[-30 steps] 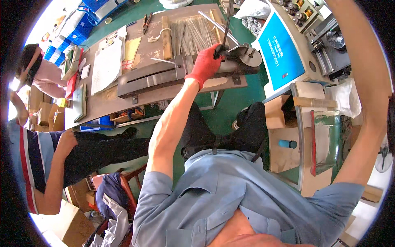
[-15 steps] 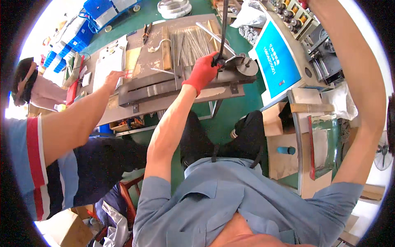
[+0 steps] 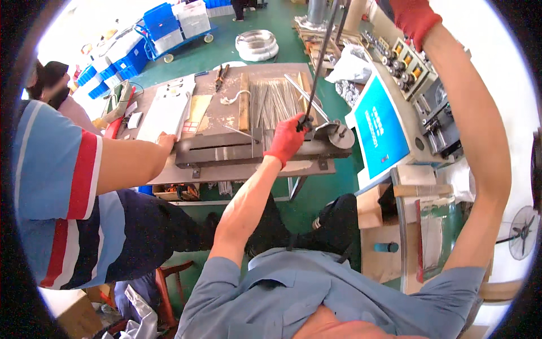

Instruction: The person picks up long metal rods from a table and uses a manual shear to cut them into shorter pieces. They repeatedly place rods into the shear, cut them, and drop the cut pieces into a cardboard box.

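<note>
Right hand [image 3: 416,21] now shows more fully, upper right (grip cannot be told); left hand [image 3: 287,140], nearer, frame centre, closed around dark fitting [image 3: 305,122]; black rod [image 3: 320,59] above it, long axis toward top edge

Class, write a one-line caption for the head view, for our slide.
Red-gloved left grip on a dark fitting, right grip raised, thin metal rods lying beyond the long metal fixture.

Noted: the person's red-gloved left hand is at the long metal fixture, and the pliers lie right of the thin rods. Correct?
No: in the head view, the pliers lie left of the thin rods. The red-gloved left hand is at the long metal fixture.
</note>
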Demonstrator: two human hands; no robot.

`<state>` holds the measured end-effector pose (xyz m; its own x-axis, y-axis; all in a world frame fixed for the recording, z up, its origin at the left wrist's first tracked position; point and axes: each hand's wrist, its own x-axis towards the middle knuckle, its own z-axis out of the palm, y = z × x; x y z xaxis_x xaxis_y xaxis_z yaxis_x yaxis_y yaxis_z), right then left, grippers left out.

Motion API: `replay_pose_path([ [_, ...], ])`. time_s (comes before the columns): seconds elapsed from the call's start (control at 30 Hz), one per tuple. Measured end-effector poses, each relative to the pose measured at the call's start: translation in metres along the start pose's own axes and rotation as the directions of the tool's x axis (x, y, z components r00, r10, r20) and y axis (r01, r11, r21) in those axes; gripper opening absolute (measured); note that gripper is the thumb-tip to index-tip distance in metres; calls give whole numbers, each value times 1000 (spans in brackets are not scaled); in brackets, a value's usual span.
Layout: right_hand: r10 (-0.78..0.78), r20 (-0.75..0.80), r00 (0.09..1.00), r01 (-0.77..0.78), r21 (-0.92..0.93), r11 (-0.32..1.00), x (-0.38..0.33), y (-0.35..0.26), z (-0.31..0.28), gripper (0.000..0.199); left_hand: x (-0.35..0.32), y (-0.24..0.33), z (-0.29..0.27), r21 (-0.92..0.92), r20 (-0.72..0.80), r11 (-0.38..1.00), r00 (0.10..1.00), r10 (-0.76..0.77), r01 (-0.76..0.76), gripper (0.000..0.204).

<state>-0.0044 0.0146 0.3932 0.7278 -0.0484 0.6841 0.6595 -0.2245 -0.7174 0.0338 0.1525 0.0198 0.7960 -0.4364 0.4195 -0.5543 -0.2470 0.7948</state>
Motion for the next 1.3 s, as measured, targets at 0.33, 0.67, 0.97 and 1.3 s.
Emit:
replay_pose_path([
  [0.33, -17, 32, 999, 18, -32, 999, -25, 13, 15, 30, -10, -8, 4, -44, -50, 999, 999, 14, -16, 34],
  [0.67, -309, 0, 951, 223, -690, 689, -25, 47, 0, 37, -5, -23, 21, 24, -67, 999, 997, 28, -26, 29],
  [0.97, -413, 44, 910, 278, -802, 528, -12, 56, -38, 37, -6, -3, 13, -19, -97, 997, 993, 70, -72, 30],
  [1.3, -144, -69, 987, 119, -285, 951, -19, 68, -23, 35, -14, -15, 12, 35, -108, 999, 994, 22, -19, 32],
])
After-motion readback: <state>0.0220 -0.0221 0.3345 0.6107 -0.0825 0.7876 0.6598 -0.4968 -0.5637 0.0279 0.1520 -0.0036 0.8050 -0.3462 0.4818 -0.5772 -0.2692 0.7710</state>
